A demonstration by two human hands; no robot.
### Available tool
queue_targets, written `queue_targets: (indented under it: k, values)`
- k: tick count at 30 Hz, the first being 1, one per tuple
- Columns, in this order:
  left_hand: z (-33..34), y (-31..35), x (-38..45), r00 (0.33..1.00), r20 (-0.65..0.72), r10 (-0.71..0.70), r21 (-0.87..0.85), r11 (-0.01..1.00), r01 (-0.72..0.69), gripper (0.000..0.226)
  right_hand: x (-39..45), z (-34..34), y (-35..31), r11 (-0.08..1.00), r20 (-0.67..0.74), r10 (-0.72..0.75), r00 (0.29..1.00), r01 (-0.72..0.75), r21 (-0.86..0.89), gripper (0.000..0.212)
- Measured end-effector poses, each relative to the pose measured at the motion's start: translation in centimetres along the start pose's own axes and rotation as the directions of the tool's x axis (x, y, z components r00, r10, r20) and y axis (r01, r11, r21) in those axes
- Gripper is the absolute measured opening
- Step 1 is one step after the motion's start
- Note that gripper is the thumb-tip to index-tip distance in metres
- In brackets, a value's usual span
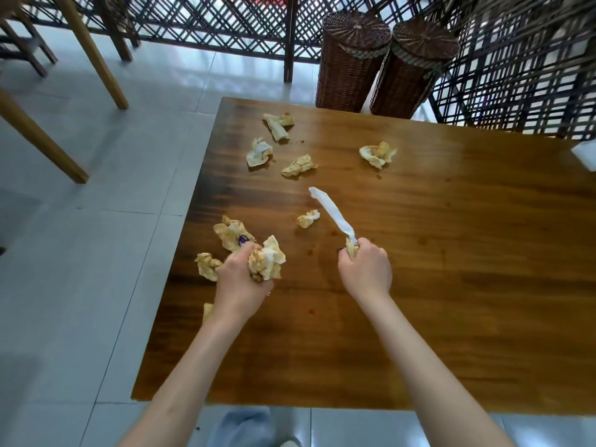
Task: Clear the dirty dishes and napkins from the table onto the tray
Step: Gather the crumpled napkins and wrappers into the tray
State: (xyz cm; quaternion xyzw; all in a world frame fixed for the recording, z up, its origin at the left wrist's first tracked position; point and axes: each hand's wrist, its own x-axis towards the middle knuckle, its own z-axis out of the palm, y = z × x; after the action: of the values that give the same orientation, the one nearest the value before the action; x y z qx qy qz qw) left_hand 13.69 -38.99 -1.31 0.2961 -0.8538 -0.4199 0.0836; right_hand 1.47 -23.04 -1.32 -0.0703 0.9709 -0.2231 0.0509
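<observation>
Gathering soiled napkins, dishes apparently already gone. Wad of stained napkins [266,261] bunched in the left hand [240,285], fingers curled tight round it near the tabletop's [451,285] 9 o'clock edge. Right hand [366,272] closed in a fist round the stained end of a long twisted white napkin [333,216], its free end trailing toward 11 o'clock. Loose crumpled napkins left on the wood: a flat one [230,233] and a small one [208,266] touching or just beside the left hand at 9 o'clock, a little one [308,218] near centre, three [279,124] [258,152] [299,165] clustered toward 11 o'clock, one [377,154] at 12 o'clock.

Next move, by judgement: sweeping up the nearest loose pieces with hands already full, so either compacting each wad or unloading first.

Tray nowhere in view; no telling where the load goes. Another scrap [207,311] half hidden behind the left wrist. White object [585,154] cut off at the 2 o'clock edge, possibly a napkin or box, too little showing. Small purple speck by the flat napkin unidentifiable. Two wicker baskets [383,62] on the floor beyond the far edge.
</observation>
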Motion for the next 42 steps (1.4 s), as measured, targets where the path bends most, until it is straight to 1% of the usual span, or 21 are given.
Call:
queue_targets:
  k: [2, 4, 5, 8, 11, 14, 17, 20, 22, 24, 25, 27, 28, 30, 32, 33, 35, 37, 38, 40, 42]
  values:
    - [-0.4, 0.3, 2.1, 0.999, -0.03, 0.011, -0.005, 1.0, -0.012, 0.037, 1.7, 0.9, -1.5, 1.0, 0.022, -0.009, 1.0, 0.009, 0.017, 0.018]
    - [-0.7, 0.6, 4.3, 0.999, -0.043, 0.023, 0.007, 1.0, -0.023, 0.041, 3.4, 2.1, -3.0, 0.998, 0.057, -0.056, 0.997, 0.056, 0.01, 0.016]
    - [-0.7, 0.6, 5.4, 0.999, -0.042, 0.024, 0.008, 1.0, -0.023, 0.041, 4.3, 2.7, -3.6, 0.996, 0.085, -0.089, 0.992, 0.089, 0.001, 0.018]
    - [-0.8, 0.9, 8.7, 0.999, -0.038, 0.018, 0.013, 1.0, -0.018, 0.04, 7.0, 4.7, -5.4, 0.988, 0.212, -0.147, 0.966, 0.153, -0.011, 0.036]
    - [-0.7, 0.8, 11.3, 0.999, -0.026, 0.018, 0.008, 1.0, -0.018, 0.04, 9.0, 5.9, -6.6, 0.977, 0.297, -0.174, 0.939, 0.202, -0.064, 0.032]
    - [-0.6, 0.7, 13.6, 1.0, -0.018, 0.006, -0.009, 1.0, -0.006, 0.039, 10.4, 6.5, -7.2, 0.962, 0.287, -0.207, 0.935, 0.248, -0.114, 0.02]
    - [-0.4, 0.8, 15.2, 1.0, -0.021, 0.005, -0.02, 1.0, -0.005, 0.038, 10.8, 6.8, -7.4, 0.954, 0.319, -0.234, 0.918, 0.28, -0.106, 0.018]
    - [-0.2, 0.9, 16.2, 0.999, -0.042, 0.002, -0.033, 0.999, -0.003, 0.038, 10.9, 7.0, -7.2, 0.963, 0.355, -0.234, 0.905, 0.266, -0.043, 0.015]
    - [-0.1, 0.9, 16.8, 0.998, -0.062, -0.002, -0.041, 0.999, -0.001, 0.04, 11.7, 6.4, -7.2, 0.975, 0.353, -0.221, 0.909, 0.216, 0.055, 0.011]
    - [-0.1, 0.9, 17.5, 0.997, -0.077, -0.012, -0.051, 0.999, 0.008, 0.041, 13.6, 5.7, -7.5, 0.971, 0.259, -0.221, 0.94, 0.186, 0.153, 0.012]
    - [0.0, 0.9, 17.8, 0.996, -0.087, -0.017, -0.052, 0.999, 0.013, 0.041, 14.8, 5.5, -7.9, 0.964, 0.194, -0.236, 0.952, 0.203, 0.174, 0.013]
    - [0.2, 1.0, 18.3, 0.994, -0.102, -0.023, -0.046, 0.999, 0.019, 0.042, 17.3, 5.3, -8.9, 0.951, 0.109, -0.278, 0.954, 0.258, 0.17, 0.019]
    - [0.3, 1.1, 18.6, 0.994, -0.106, -0.023, -0.039, 0.999, 0.019, 0.042, 18.3, 5.5, -9.6, 0.947, 0.102, -0.299, 0.949, 0.281, 0.157, 0.027]
    - [0.6, 1.2, 19.1, 0.994, -0.111, -0.018, -0.023, 1.0, 0.015, 0.044, 20.0, 6.1, -10.5, 0.941, 0.143, -0.333, 0.932, 0.32, 0.106, 0.051]
    - [0.9, 1.4, 19.5, 0.993, -0.119, -0.02, -0.017, 1.0, 0.018, 0.046, 21.0, 6.9, -10.8, 0.938, 0.229, -0.342, 0.912, 0.347, 0.02, 0.066]
    - [1.0, 1.5, 19.6, 0.992, -0.123, -0.021, -0.015, 1.0, 0.019, 0.047, 21.3, 7.2, -10.7, 0.936, 0.28, -0.331, 0.901, 0.351, -0.023, 0.066]
    - [1.3, 1.7, 20.0, 0.991, -0.135, -0.021, -0.005, 1.0, 0.021, 0.048, 21.7, 7.7, -10.3, 0.929, 0.343, -0.317, 0.884, 0.363, -0.075, 0.055]
    - [1.6, 1.9, 20.2, 0.989, -0.144, -0.028, 0.001, 1.0, 0.028, 0.049, 21.8, 8.0, -9.9, 0.919, 0.344, -0.345, 0.873, 0.388, -0.064, 0.042]
    - [1.7, 2.1, 20.2, 0.989, -0.147, -0.032, 0.003, 0.999, 0.033, 0.049, 21.7, 8.1, -9.7, 0.916, 0.334, -0.363, 0.87, 0.399, -0.046, 0.04]
    - [2.1, 2.5, 20.3, 0.988, -0.153, -0.036, 0.004, 0.999, 0.037, 0.048, 21.5, 8.1, -9.5, 0.914, 0.318, -0.385, 0.867, 0.406, -0.001, 0.041]
    - [2.5, 2.9, 20.3, 0.987, -0.155, -0.036, -0.005, 0.999, 0.036, 0.048, 21.4, 7.6, -9.0, 0.922, 0.295, -0.383, 0.875, 0.383, 0.061, 0.042]
